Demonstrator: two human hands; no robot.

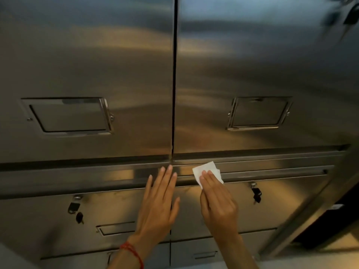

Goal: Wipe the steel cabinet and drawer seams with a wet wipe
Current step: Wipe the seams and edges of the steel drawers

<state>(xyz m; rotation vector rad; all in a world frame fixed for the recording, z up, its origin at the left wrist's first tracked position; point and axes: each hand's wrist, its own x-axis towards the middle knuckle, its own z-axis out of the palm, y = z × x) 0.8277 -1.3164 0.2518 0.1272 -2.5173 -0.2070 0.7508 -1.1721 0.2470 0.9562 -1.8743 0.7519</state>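
Observation:
A steel cabinet (116,65) fills the view, with two tall doors split by a dark vertical seam (174,84). Below them runs a horizontal seam and ledge (272,171) above the drawers (262,206). My right hand (217,202) presses a white wet wipe (204,170) flat against that ledge, just right of the vertical seam. My left hand (159,202) lies flat and open on the left drawer front, fingertips reaching the ledge beside the seam. A red thread bracelet circles my left wrist.
Each door has a recessed handle, one at the left (68,115) and one at the right (258,113). Keys hang from the left drawer lock (74,207) and the right drawer lock (255,193). Lower drawers (116,229) have recessed pulls. A dark gap lies at the right edge (334,220).

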